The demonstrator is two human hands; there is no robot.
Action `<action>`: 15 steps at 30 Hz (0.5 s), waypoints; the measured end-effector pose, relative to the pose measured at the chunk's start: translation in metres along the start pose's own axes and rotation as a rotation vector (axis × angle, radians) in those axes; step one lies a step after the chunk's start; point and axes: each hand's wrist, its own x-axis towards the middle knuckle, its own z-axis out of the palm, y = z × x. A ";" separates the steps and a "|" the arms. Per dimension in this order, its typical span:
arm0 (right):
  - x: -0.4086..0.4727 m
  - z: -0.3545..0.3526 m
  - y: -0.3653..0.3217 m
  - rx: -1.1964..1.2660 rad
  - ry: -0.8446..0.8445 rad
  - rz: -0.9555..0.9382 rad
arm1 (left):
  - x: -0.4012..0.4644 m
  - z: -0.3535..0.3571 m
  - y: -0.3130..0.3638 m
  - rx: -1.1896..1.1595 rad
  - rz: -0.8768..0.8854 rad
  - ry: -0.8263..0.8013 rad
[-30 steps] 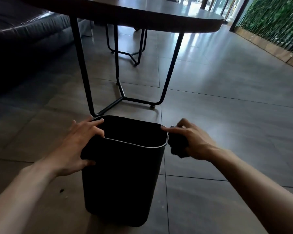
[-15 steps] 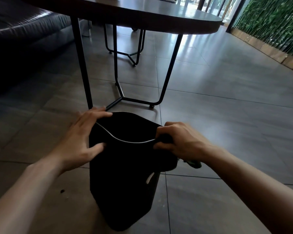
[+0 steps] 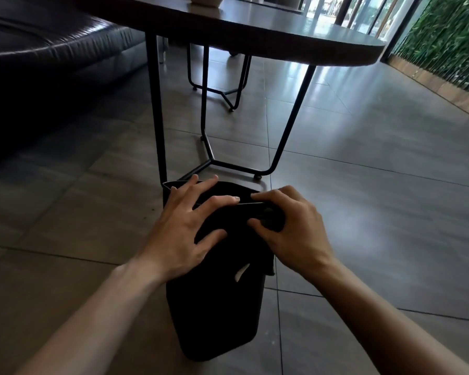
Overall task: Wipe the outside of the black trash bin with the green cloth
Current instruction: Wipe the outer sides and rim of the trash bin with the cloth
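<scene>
Black trash bin on the tiled floor, just in front of the table's black metal legs, tilted away so the near wall faces up. Pale handle slot visible on that wall. No brand, label or writing legible anywhere.

Left hand spread flat on the near wall — fingers straight, tips over the rim, thumb lying on the wall, nothing gripped.

Right hand at the rim's right corner, fingers curled and clamped around a dark bunched cloth, pressed to the bin; colour too dim to tell as green.

Further out — dark round tabletop overhead, dark leather sofa at left, green plant wall at far right.
</scene>
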 end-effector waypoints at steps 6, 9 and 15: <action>-0.010 0.025 0.001 0.149 0.215 -0.345 | 0.003 -0.015 -0.020 -0.053 -0.010 0.027; -0.016 0.052 0.004 -0.011 0.100 -0.441 | 0.005 -0.020 -0.027 -0.074 0.005 0.026; -0.051 0.094 0.015 -0.309 -0.082 -0.599 | 0.008 -0.026 -0.038 -0.079 -0.031 0.059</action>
